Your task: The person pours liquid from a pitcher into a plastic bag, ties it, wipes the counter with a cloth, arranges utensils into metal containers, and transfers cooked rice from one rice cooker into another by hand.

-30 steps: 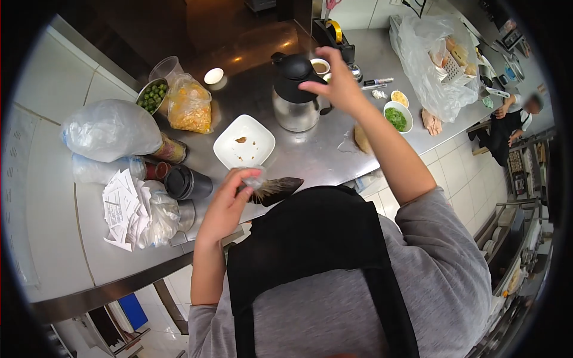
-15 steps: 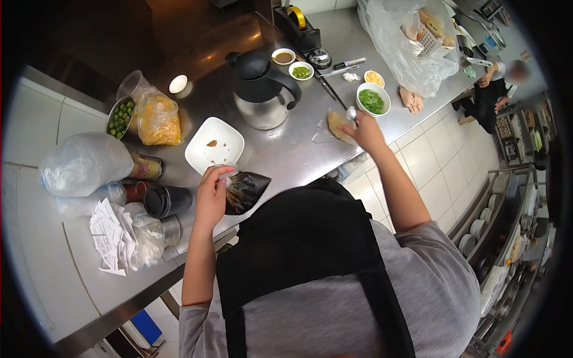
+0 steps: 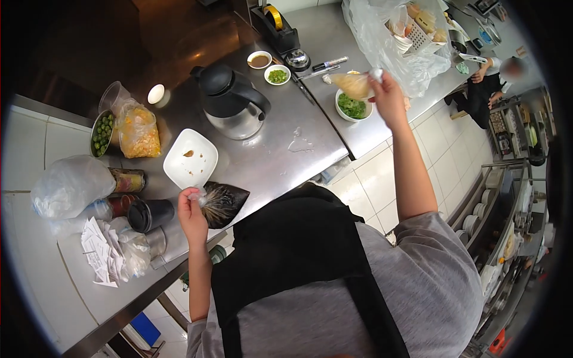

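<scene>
The steel counter runs from the lower left to the upper right of the frame. A big clear plastic bag stands around a white basket at the upper right. A steel jug with a black top stands in the upper middle, and a puffed-up plastic bag lies at the left edge. Between them is a white dish with a few brown scraps in it; a dark cup stands below and left of it.

Left of centre, just below the dish, the left hand pinches the gathered neck of a dark bag; whether the bag rests on the counter, I cannot tell. At the upper right, the right hand pinches the white neck of a smaller, pale bag, its fingers closed together. The pale bag partly covers a bowl of greens. Two little bowls sit right of the jug's top, with pens farther right.
</scene>
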Demonstrator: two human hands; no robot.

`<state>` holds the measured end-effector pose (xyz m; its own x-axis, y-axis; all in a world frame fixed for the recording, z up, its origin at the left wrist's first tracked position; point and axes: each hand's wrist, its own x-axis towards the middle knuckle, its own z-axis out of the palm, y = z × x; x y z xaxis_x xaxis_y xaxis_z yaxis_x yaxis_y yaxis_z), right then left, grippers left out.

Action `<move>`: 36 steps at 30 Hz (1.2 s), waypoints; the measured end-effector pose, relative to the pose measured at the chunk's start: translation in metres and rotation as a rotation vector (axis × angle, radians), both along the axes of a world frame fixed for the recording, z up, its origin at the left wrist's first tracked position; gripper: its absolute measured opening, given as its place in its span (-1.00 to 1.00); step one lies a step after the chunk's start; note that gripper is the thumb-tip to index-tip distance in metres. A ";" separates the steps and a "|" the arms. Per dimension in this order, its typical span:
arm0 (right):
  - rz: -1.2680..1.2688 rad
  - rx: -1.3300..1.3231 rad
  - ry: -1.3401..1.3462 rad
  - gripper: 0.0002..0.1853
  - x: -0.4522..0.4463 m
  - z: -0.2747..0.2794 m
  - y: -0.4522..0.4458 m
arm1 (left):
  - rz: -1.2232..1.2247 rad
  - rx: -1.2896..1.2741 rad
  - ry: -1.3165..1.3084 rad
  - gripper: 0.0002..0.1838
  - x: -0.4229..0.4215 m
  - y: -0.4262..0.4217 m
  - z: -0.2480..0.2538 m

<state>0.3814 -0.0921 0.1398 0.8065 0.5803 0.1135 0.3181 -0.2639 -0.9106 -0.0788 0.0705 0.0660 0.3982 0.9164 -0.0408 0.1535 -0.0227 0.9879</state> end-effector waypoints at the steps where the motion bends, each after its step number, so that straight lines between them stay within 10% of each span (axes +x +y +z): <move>1: -0.027 0.012 -0.017 -0.76 0.010 0.004 -0.005 | 0.045 0.023 -0.001 -0.80 0.002 -0.003 0.001; 13: -0.087 -0.747 -0.458 -0.65 0.124 -0.049 -0.075 | 0.302 0.104 0.038 -0.83 0.027 -0.015 0.002; 17: -0.068 -0.415 0.233 -0.65 0.117 -0.047 -0.075 | 0.400 0.044 -0.049 -0.83 0.029 -0.014 -0.002; 24: 0.210 -0.383 -0.815 -0.68 0.176 -0.113 -0.106 | 0.548 0.028 -0.116 -0.84 0.039 -0.010 -0.001; 31: -0.160 -0.359 -0.489 -0.76 0.124 -0.128 -0.159 | 0.560 -0.038 -0.228 -0.85 0.025 -0.004 -0.017; 36: 0.101 -0.054 -0.464 -0.66 0.001 -0.125 -0.142 | 0.573 -0.049 -0.285 -0.86 0.022 -0.002 -0.023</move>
<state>0.3826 -0.2341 0.0144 0.6169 0.6680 0.4162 0.7146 -0.2539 -0.6518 -0.0565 0.0681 0.0430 -0.1530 0.9868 -0.0527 -0.1406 0.0310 0.9896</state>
